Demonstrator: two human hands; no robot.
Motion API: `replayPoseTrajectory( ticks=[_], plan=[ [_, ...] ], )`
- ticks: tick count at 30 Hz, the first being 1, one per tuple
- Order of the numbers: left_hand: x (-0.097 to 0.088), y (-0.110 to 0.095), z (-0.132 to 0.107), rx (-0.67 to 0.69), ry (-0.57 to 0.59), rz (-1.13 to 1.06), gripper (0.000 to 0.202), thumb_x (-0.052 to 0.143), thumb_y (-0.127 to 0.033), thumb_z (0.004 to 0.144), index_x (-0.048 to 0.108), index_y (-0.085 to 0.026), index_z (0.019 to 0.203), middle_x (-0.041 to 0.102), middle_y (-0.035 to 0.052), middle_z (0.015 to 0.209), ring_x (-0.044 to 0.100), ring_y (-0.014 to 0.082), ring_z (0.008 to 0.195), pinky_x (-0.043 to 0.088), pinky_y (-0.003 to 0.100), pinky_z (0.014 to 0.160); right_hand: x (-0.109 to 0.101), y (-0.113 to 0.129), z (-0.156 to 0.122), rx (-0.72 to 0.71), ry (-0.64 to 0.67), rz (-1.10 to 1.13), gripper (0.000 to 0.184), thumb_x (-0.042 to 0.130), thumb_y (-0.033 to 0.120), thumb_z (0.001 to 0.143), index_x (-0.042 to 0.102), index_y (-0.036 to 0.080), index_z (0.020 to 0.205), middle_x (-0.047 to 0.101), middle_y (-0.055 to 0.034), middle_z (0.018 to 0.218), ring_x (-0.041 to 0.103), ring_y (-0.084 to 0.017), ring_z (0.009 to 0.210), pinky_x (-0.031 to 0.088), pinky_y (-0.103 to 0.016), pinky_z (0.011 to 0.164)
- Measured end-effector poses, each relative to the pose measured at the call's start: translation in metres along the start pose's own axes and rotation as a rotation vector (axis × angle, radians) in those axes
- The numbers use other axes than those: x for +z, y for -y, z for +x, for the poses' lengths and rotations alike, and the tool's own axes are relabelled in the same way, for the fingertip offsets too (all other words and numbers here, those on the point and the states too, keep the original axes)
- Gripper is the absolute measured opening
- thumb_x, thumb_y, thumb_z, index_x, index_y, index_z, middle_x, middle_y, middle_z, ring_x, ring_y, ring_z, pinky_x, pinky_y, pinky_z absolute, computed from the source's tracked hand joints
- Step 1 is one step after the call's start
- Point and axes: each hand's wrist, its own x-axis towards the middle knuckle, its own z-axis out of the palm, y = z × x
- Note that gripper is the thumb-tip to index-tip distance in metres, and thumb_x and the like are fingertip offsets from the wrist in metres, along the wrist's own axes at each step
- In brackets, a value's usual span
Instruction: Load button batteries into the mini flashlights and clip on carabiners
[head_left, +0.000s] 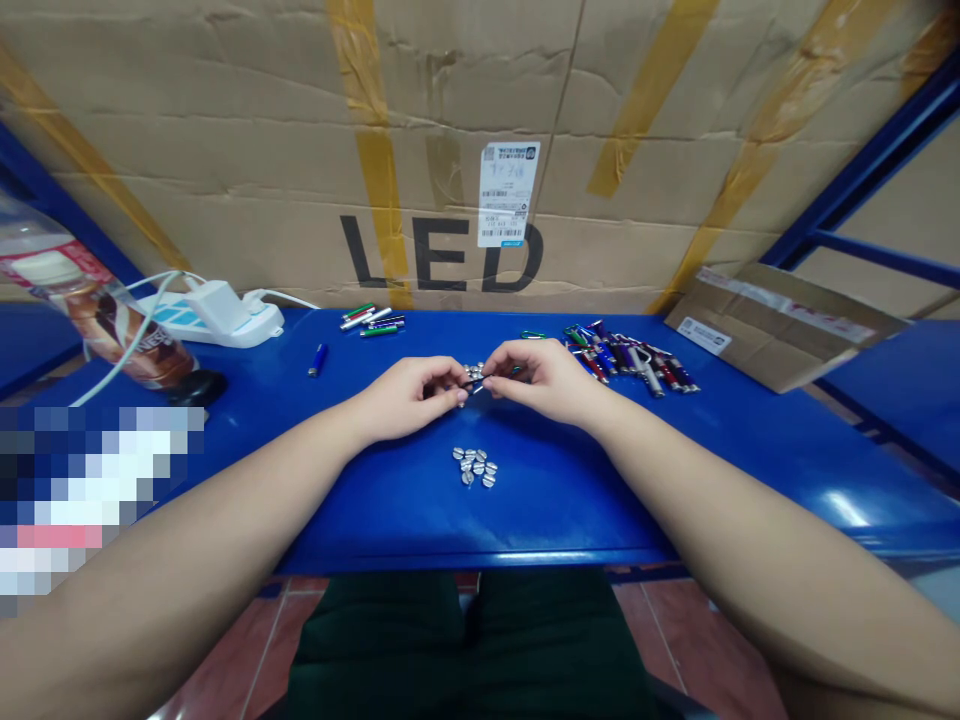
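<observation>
My left hand (411,392) and my right hand (541,378) meet over the middle of the blue table (675,450), fingers pinched together on a small dark torch-like piece (475,381). Just behind the fingertips lies a small cluster of silver caps (473,370). In front of the hands sits another group of several silver caps (475,466). A pile of coloured mini torches (630,358) lies to the right of my right hand.
A few more torches (373,320) and a single blue torch (318,359) lie at the back left. A white power strip (214,315) and a plastic bottle (97,310) stand at the left. A cardboard wall (450,150) marked LED closes the back; a flat carton (780,325) sits right.
</observation>
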Motion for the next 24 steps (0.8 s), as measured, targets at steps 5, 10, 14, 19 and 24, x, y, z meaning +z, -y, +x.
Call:
replayPoseTrajectory(
  ticks=[5,10,14,19,24],
  plan=[
    [0.0005,0.0004,0.0003,0.000,-0.008,0.012,0.027,0.065,-0.043,0.093,0.068,-0.017,0.103,0.071,0.0033,0.085,0.064,0.0170,0.077,0.051,0.029,0.071,0.0004,-0.0007,0.0003,0.006,-0.004,0.001,0.018,0.072,0.035,0.087,0.071,0.018,0.090,0.076,-0.0049,0.085,0.070,-0.018,0.077,0.056,-0.032,0.073],
    [0.0004,-0.0004,0.0003,0.001,-0.009,0.014,0.027,0.065,-0.042,0.093,0.068,-0.018,0.102,0.070,0.0029,0.084,0.065,0.0165,0.075,0.051,0.028,0.070,0.0017,-0.0021,0.0002,0.010,0.000,0.014,0.018,0.072,0.036,0.087,0.071,0.018,0.089,0.076,-0.0050,0.084,0.070,-0.019,0.077,0.056,-0.033,0.073],
    [0.0000,-0.0014,-0.0005,-0.031,0.007,-0.016,0.027,0.064,-0.042,0.093,0.066,-0.017,0.103,0.070,0.0025,0.081,0.065,0.0144,0.065,0.052,0.027,0.064,0.0023,-0.0018,0.0002,0.013,0.001,0.035,0.017,0.071,0.035,0.087,0.070,0.018,0.089,0.076,-0.0049,0.083,0.070,-0.018,0.076,0.056,-0.032,0.072],
    [-0.0002,-0.0028,-0.0008,-0.036,0.010,-0.008,0.027,0.063,-0.042,0.094,0.065,-0.017,0.103,0.070,0.0026,0.079,0.067,0.0142,0.062,0.054,0.026,0.062,0.0034,-0.0020,-0.0001,0.030,0.000,0.050,0.017,0.071,0.035,0.087,0.070,0.019,0.090,0.076,-0.0047,0.082,0.071,-0.019,0.076,0.057,-0.033,0.072],
    [-0.0006,-0.0044,-0.0004,-0.050,0.007,0.006,0.027,0.062,-0.043,0.095,0.064,-0.017,0.103,0.069,0.0018,0.077,0.067,0.0142,0.061,0.054,0.026,0.062,0.0040,-0.0024,-0.0007,0.042,0.000,0.067,0.017,0.070,0.036,0.088,0.069,0.019,0.091,0.076,-0.0041,0.081,0.071,-0.018,0.072,0.057,-0.033,0.073]
  ],
)
